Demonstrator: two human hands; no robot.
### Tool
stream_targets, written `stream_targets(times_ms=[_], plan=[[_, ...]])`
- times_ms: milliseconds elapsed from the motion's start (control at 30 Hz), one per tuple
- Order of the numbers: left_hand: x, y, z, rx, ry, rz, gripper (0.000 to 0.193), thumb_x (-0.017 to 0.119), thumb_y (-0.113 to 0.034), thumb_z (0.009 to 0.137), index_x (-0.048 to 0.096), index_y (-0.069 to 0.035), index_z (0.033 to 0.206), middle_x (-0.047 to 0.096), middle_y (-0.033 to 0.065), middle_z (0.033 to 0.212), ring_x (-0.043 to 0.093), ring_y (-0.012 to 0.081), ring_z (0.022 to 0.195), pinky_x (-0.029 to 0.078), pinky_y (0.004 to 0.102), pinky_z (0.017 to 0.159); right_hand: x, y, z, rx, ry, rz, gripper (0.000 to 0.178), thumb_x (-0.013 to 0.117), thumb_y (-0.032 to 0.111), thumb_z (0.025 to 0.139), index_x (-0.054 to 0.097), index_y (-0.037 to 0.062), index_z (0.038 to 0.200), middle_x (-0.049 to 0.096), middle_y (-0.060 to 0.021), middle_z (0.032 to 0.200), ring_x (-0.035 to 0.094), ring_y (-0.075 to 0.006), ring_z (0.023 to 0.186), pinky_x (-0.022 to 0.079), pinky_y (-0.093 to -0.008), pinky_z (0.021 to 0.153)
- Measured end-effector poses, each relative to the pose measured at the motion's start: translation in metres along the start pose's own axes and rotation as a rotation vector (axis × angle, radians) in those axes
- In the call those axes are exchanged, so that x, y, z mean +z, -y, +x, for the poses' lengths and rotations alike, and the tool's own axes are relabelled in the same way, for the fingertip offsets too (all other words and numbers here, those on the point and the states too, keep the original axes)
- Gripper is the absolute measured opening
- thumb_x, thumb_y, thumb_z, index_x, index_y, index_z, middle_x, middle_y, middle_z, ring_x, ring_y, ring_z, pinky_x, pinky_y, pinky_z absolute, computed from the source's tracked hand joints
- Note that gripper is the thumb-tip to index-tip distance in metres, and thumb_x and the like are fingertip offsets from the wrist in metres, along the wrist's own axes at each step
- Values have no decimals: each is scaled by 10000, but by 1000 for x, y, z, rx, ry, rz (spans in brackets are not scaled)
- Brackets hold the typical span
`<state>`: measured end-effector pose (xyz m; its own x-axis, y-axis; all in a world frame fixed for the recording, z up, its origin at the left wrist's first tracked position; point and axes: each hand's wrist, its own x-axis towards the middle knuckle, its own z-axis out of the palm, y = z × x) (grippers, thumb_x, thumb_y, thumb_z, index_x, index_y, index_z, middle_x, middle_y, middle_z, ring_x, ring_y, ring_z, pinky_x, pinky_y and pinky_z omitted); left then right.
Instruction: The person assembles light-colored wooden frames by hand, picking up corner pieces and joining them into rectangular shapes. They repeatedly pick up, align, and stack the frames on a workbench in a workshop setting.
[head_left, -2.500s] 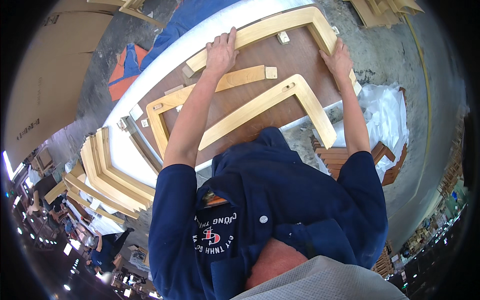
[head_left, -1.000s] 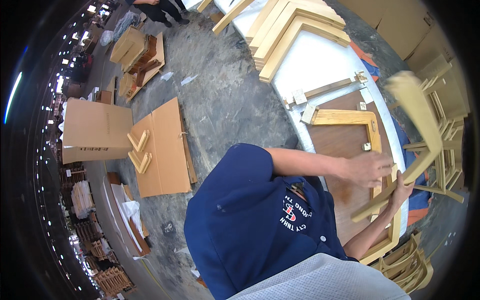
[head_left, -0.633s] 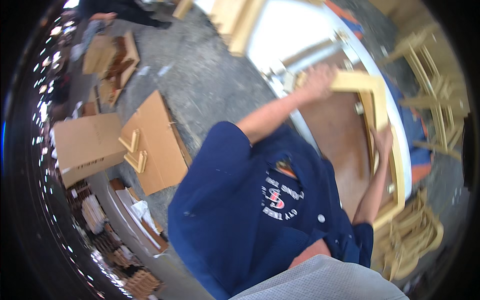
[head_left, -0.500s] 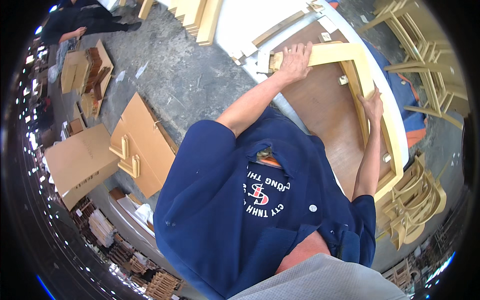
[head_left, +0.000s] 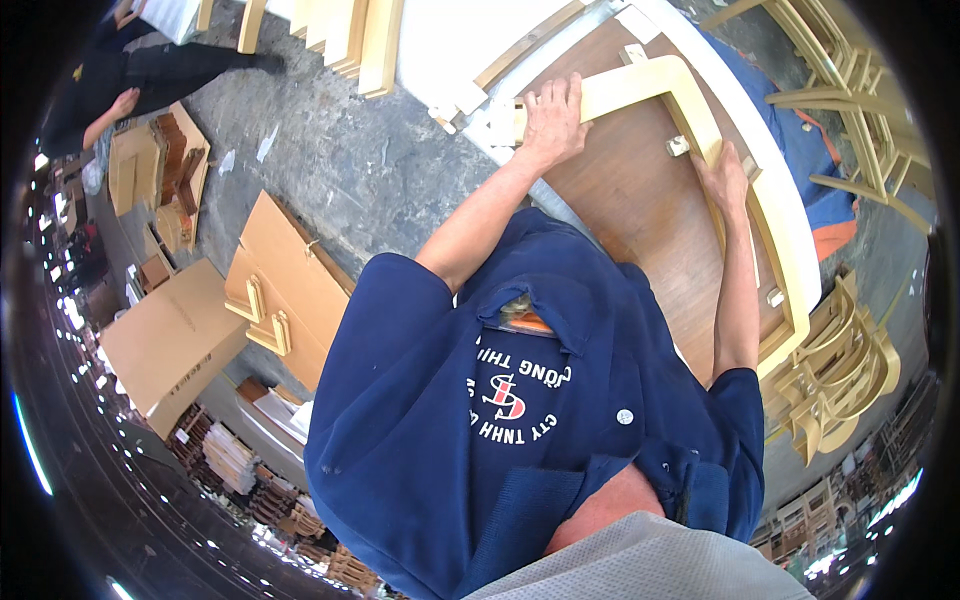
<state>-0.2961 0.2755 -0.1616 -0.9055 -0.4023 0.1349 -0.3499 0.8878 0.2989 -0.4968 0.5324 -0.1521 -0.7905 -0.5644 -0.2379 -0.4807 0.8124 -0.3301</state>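
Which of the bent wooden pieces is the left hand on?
The upper piece on the brown board; the lower piece lies away from the left hand.

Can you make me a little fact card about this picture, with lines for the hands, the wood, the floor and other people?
Left hand: fingers over one arm of a pale, L-shaped wooden piece, near its end
Right hand: on the same piece's other arm
Underneath: a flat brown panel
Beside it: another pale, bent wooden piece, at the right
Floor: stained grey concrete, with a flattened brown cardboard sheet
Other people: someone in dark clothes, upper left
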Motion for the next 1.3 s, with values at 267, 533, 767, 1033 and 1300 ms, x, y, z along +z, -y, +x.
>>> stream_targets(times_ms=[267, 533, 767, 1033, 1300], plan=[[7, 6, 10, 30, 69, 29, 900, 759, -365, 768, 312, 23, 1446, 505, 181, 1175, 485, 335, 1103, 374, 501, 862, 22, -3, -1, -1, -140, -162, 644, 741, 407, 799, 463, 29, 1241, 583, -217, 1166, 610, -364, 1044, 536, -477, 781], [-21, -8, 28, -67, 266, 20, 875, 702, -451, 829, 309, 12, 1457, 414, 249, 1367, 453, 388, 1239, 350, 591, 966, 22, -5, -18, -80, -258, -176, 804, 750, 415, 785, 372, 54, 1396, 541, -182, 1222, 585, -341, 1056, 501, -451, 882], [-26, -39, 101, 215, -164, -111, 783, 543, -525, 924, 298, -19, 1468, 334, 241, 1467, 355, 376, 1355, 231, 718, 1034, 9, -71, -97, 153, -107, -194, 765, 737, 442, 785, 419, 68, 1372, 565, -138, 1167, 594, -326, 1037, 523, -461, 839], [40, -26, 90, 176, 192, -53, 723, 448, -527, 964, 297, -41, 1478, 278, 246, 1509, 244, 391, 1419, 173, 697, 1099, 12, -87, -115, 163, -152, -221, 608, 752, 437, 766, 515, 47, 1168, 579, -107, 1055, 603, -303, 981, 546, -442, 749], [-13, -69, 166, 396, -89, -142, 562, 512, -386, 961, 398, -93, 1426, 364, 269, 1439, 340, 410, 1369, 228, 697, 1066, 10, -95, -109, 123, -186, -152, 508, 747, 394, 768, 510, 53, 1060, 592, -110, 1030, 626, -310, 975, 552, -445, 729]])
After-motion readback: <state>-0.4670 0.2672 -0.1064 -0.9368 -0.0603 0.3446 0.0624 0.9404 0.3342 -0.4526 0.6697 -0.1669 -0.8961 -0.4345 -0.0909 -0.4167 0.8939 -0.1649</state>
